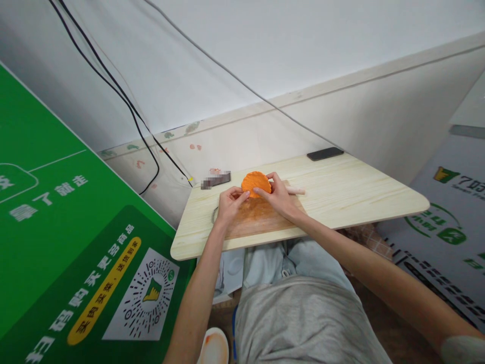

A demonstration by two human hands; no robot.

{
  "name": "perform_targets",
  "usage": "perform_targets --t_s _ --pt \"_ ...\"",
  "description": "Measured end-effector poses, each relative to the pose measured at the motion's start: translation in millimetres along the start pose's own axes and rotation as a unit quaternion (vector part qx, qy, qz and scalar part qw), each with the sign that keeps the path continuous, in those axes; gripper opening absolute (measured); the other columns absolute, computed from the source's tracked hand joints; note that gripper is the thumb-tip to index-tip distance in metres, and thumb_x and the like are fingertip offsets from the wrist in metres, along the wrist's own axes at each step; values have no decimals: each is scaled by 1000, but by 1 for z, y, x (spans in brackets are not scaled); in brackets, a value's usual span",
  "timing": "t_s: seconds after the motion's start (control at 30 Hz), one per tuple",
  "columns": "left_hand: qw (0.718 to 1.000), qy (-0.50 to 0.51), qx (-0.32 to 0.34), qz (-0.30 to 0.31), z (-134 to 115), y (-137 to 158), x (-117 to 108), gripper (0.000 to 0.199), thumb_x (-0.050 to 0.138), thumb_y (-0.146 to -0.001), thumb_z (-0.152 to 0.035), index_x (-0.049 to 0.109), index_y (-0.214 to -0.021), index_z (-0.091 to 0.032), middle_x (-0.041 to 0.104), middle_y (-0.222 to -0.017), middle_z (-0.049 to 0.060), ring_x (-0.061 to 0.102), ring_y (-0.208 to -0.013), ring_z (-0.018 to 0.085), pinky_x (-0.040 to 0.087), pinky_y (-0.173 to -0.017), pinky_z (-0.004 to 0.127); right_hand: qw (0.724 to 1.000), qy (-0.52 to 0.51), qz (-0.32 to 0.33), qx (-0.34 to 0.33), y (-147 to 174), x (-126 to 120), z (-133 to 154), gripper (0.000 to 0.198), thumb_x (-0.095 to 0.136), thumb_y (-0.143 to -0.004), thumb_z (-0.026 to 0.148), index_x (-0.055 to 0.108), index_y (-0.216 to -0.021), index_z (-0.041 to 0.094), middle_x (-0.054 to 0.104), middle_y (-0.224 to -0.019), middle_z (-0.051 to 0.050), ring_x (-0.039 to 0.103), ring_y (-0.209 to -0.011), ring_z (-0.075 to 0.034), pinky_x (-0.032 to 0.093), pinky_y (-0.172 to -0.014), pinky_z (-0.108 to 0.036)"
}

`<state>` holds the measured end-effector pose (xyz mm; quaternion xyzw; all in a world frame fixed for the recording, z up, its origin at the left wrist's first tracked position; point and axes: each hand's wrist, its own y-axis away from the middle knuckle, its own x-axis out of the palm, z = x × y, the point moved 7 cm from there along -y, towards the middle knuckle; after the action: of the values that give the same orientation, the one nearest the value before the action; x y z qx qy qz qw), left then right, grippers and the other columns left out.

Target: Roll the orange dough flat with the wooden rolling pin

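An orange, flat round piece with a wavy rim, looking like dough or clay [256,184], is held up between my two hands. My left hand [230,203] pinches its lower left edge between thumb and fingers. On the other side my right hand [281,196] grips the right edge, thumb across the front face. Beneath them lies a brown wooden board [246,227]. A pale stick like a rolling pin [296,190] pokes out behind my right hand, the rest hidden. Beside my left wrist is part of a thin round ring [214,215].
The light wood table [359,194] stands against the white wall. A black phone [325,153] lies at its back right, and a dark, partly blurred object [215,180] at its back left. Cables [132,106] hang along the wall. A green panel [76,212] rises on the left.
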<state>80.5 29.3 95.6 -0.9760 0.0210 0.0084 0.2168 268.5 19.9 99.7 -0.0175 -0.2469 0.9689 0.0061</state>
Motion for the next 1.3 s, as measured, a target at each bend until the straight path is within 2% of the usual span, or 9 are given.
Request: perform_targets --t_s 0.17,0.33,0.57,0.87,1.0,1.3 --pt "1000 23 -9 -16 8 -3 -2 50 97 -67 -60 78 -83 -17 78 -76 4 70 -65 16 56 -66 28 1000 -19 4 5 -1 0 1 59 84 -80 66 48 -108 29 65 -90 1 64 -83 -22 51 -70 -33" --pt "999 37 -30 0 12 -4 1 54 93 -73 -63 82 -96 -15 82 -86 8 75 -74 19 60 -75 32 1000 -19 -15 -5 -4 -4 0 53 85 -81 60 50 -104 28 63 -92 1 62 -84 -21 50 -74 -34" --pt "999 -22 -24 25 5 0 5 44 92 -74 -57 79 -84 -16 79 -81 7 72 -75 19 57 -73 31 1000 -22 -3 -4 -4 -1 -2 52 86 -80 60 51 -102 28 63 -91 1 60 -81 -20 50 -73 -34" --pt "991 -126 33 32 -3 4 8 38 78 -89 -53 69 -76 -18 65 -69 -1 56 -67 14 42 -64 26 1000 -19 5 20 -3 2 -6 56 84 -79 66 49 -101 29 68 -88 0 65 -80 -22 51 -67 -33" --pt "992 -112 33 41 -2 4 8 42 78 -89 -57 69 -77 -18 69 -72 1 61 -69 15 45 -67 27 1000 -13 0 17 -3 0 -5 56 83 -80 67 50 -102 29 70 -88 0 67 -81 -23 53 -67 -34" --pt "993 -92 2 79 -9 7 18 50 82 -84 -66 78 -90 -16 78 -85 7 69 -78 21 55 -73 31 999 -18 -2 28 -2 -4 3 58 88 -75 64 52 -102 28 74 -88 -1 72 -80 -25 56 -68 -35"
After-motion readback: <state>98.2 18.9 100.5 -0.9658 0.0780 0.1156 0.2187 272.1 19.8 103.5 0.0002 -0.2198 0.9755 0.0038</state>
